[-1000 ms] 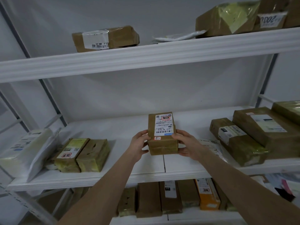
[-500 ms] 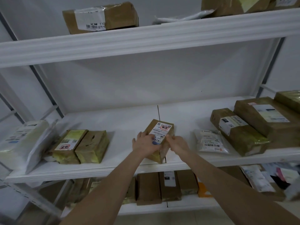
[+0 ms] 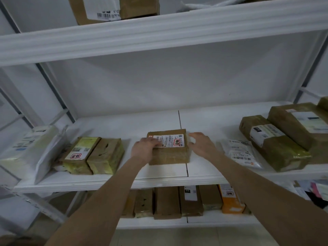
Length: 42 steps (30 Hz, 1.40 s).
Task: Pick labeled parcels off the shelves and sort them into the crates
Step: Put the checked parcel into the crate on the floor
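My left hand [image 3: 145, 150] lies flat on the brown parcel [image 3: 168, 148], which rests at the shelf's [image 3: 159, 174] centre; my right hand [image 3: 202, 144], fingers spread and empty, hovers at its three o'clock edge. I judge this the picking step: next needs both hands closing on its sides. The label [image 3: 169, 140] carries barcodes and a red-framed mark I cannot read.

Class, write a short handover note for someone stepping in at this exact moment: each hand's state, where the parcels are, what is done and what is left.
Left hand: resting on the labelled brown parcel, fingers over its label edge.
Right hand: open beside the parcel's right end; contact unclear.
The parcel lies flat on the middle shelf, label up.
Other parcels lie to its left, to its right and on the shelf below.
Done: nothing sorted here; no crates in view.
Left: pick parcels, sort into crates.
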Tool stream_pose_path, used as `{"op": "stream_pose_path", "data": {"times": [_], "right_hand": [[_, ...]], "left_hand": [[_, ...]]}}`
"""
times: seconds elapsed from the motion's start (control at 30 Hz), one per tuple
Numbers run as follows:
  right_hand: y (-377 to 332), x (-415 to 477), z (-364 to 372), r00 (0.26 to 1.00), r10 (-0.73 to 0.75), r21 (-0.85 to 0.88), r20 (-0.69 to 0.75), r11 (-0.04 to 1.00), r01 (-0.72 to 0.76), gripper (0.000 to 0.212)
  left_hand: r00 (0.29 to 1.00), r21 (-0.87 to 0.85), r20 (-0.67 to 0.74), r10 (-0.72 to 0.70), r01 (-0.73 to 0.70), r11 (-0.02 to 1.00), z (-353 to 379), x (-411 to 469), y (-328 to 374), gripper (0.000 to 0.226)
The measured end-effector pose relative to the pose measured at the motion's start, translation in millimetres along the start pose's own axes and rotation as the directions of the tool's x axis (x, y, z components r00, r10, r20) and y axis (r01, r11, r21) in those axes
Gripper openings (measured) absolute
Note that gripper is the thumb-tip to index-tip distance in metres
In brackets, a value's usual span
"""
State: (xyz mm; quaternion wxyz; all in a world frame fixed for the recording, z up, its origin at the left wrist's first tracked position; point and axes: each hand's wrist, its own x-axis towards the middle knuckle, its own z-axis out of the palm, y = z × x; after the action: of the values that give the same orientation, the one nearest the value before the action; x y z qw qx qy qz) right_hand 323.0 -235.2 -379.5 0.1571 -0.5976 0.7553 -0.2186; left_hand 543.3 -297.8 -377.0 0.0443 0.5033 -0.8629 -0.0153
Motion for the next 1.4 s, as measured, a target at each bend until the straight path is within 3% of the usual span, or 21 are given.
{"op": "stream_pose_path", "data": {"times": [0.07,0.13,0.2,0.3,0.4,0.53,0.63,0.73,0.87,0.97,1.03,1.1,1.2,1.4], "right_hand": [[-8.6,1.5,7.2,0.995,-0.075,0.001,0.065,0.997,0.075,0.037],[-16.7,0.4,13.9,0.993,-0.086,-0.023,0.085,0.996,0.089,0.03],[-24.8,-1.1,18.7,0.995,-0.081,-0.048,0.05,0.995,0.084,0.027],[-38.5,0.8,22.8,0.993,-0.108,-0.072,0.043,0.991,0.111,0.025],[-48.7,9.7,20.2,0.993,-0.119,-0.107,0.023,0.987,0.121,0.021],[-50.3,25.0,20.3,0.997,0.029,-0.105,0.078,0.994,-0.02,0.069],[-47.6,29.5,26.0,0.986,0.108,-0.115,0.125,0.989,-0.094,0.073],[-37.4,25.5,25.6,0.983,0.102,-0.066,0.154,0.993,-0.093,0.057],[-20.6,11.6,24.6,0.948,0.133,0.245,0.29,0.947,-0.208,0.03],[-14.2,-0.8,21.8,0.941,0.175,0.359,0.29,0.892,-0.276,0.053],[-12.5,-8.8,20.8,0.904,0.207,0.464,0.375,0.802,-0.376,0.067],[-11.0,-14.4,19.4,0.865,0.18,0.57,0.468,0.686,-0.452,0.057],[-5.5,-19.0,14.1,0.897,0.152,0.67,0.414,0.616,-0.414,0.045],[4.2,-30.3,-0.7,0.934,0.123,0.738,0.334,0.582,-0.341,0.058]], "left_hand": [[0.99,-0.014,-0.05,-0.133,0.133,0.991,3.3,-4.5,-7.3,0.057],[0.944,-0.169,-0.075,-0.321,0.305,0.937,7.2,-7.2,-6.8,0.049],[0.836,-0.459,-0.006,-0.548,0.485,0.745,8.0,-6.4,-2.7,0.048],[0.711,-0.709,0.123,-0.693,0.551,0.44,7.3,-0.5,0.3,0.073],[0.671,-0.797,0.23,-0.705,0.545,0.259,6.2,5.3,2.0,0.078],[0.738,-0.851,0.374,-0.562,0.514,0.109,16.4,0.1,18.6,0.054],[0.76,-0.855,0.468,-0.451,0.519,-0.011,17.6,-6.3,24.8,0.056],[0.797,-0.848,0.502,-0.335,0.53,-0.01,13.6,-6.7,18.7,0.039],[0.807,-0.844,0.521,-0.279,0.536,-0.025,13.8,-5.4,16.7,0.031],[0.792,-0.831,0.538,-0.29,0.555,-0.024,17.6,-11.0,21.6,0.025],[0.78,-0.825,0.551,-0.297,0.562,-0.055,19.6,-15.1,27.8,0.027],[0.788,-0.826,0.551,-0.275,0.562,-0.047,19.0,-17.4,35.3,0.033],[0.826,-0.847,0.522,-0.214,0.532,-0.01,14.7,-18.5,43.5,0.047],[0.875,-0.884,0.454,-0.169,0.466,0.032,9.8,-22.3,53.5,0.063]]}}
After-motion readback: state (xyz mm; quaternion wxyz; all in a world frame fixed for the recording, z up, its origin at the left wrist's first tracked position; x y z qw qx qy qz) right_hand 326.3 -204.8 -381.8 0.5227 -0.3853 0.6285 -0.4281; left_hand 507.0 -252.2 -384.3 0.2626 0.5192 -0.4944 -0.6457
